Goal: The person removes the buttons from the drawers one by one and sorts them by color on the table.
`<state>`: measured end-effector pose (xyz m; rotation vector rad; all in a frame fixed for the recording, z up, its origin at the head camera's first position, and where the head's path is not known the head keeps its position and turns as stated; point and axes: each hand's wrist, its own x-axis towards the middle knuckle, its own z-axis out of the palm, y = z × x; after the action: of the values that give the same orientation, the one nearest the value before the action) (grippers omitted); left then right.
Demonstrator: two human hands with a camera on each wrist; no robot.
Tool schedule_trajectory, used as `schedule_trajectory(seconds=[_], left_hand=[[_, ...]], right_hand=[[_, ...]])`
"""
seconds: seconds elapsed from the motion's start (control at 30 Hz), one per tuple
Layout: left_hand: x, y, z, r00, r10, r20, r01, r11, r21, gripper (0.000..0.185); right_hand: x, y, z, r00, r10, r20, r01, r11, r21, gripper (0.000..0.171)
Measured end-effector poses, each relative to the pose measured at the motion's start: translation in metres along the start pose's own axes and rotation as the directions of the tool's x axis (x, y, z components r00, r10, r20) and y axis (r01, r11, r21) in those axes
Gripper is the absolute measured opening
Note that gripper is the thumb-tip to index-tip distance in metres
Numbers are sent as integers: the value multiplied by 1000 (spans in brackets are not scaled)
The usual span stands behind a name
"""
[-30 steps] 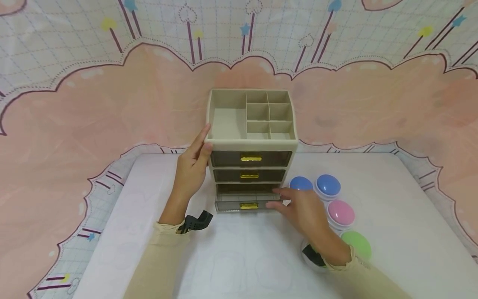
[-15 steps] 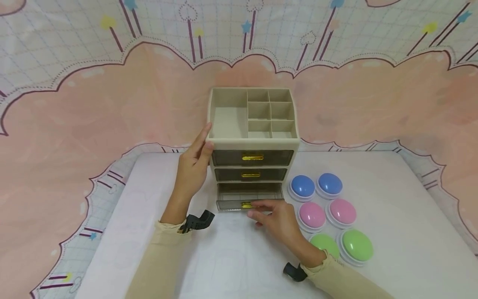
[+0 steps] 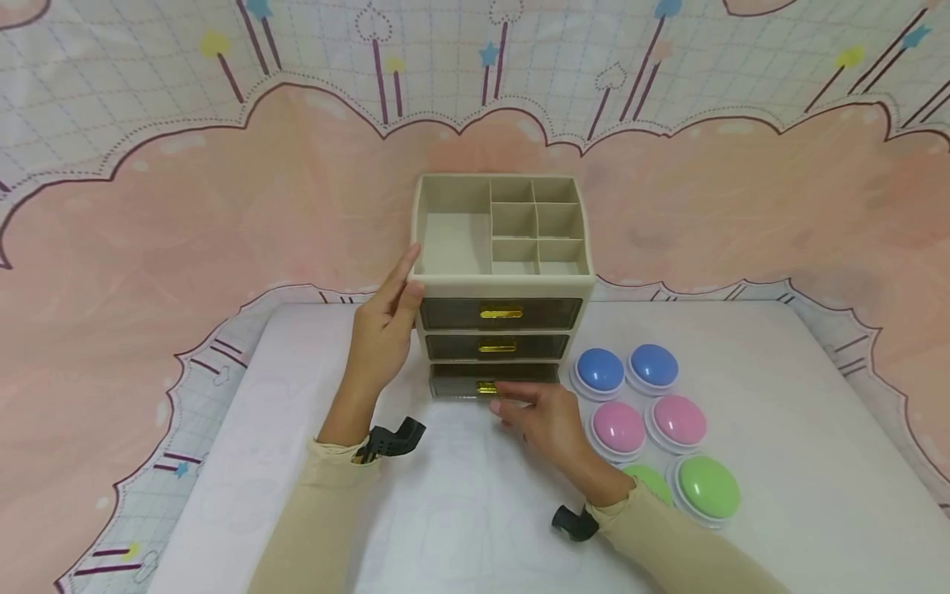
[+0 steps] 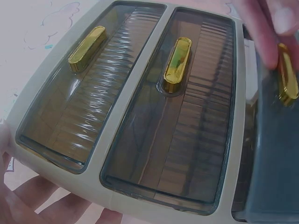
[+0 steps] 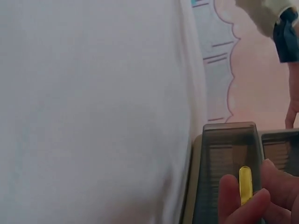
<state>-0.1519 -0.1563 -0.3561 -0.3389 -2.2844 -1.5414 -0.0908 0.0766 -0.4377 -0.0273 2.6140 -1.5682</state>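
Note:
A cream desktop drawer organizer (image 3: 505, 287) with three smoky clear drawers and gold handles stands at the back of the table. My left hand (image 3: 382, 338) rests against its left side, fingers straight and thumb at the front edge. In the left wrist view those fingers (image 4: 65, 205) lie along the side wall. The bottom drawer (image 3: 456, 386) sticks out a little past the two drawers above it. With thumb and fingers, my right hand (image 3: 545, 417) pinches its gold handle (image 5: 245, 184), seen between the fingertips in the right wrist view.
To the right of the organizer lie several domed round pieces in white bases: blue (image 3: 599, 370), pink (image 3: 619, 426) and green (image 3: 708, 487). My right forearm partly covers one green piece (image 3: 651, 483). A patterned cloth (image 3: 223, 206) hangs behind the white table (image 3: 445, 511).
My right hand moved left from the drawer's right corner to its handle. The bottom drawer then slid inward most of the way. The left hand stays where it was.

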Motion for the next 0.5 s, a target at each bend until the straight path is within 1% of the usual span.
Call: schedule_trajectory(seconds=[0.13, 0.27, 0.4, 0.5], left_hand=[[-1, 0, 0, 1000, 3, -1, -3, 1000, 3, 47], [-2, 0, 0, 1000, -7, -2, 7, 1000, -5, 47], [-3, -1, -1, 1000, -9, -2, 9, 1000, -7, 47], [-2, -2, -2, 1000, -16, 14, 15, 1000, 8, 47]], right_hand=[[11, -2, -2, 998, 50, 27, -50, 999, 15, 36], [18, -4, -4, 996, 71, 53, -73, 997, 39, 38], [21, -5, -10, 991, 107, 86, -109, 994, 20, 40], [20, -6, -20, 987, 121, 108, -122, 992, 4, 43]])
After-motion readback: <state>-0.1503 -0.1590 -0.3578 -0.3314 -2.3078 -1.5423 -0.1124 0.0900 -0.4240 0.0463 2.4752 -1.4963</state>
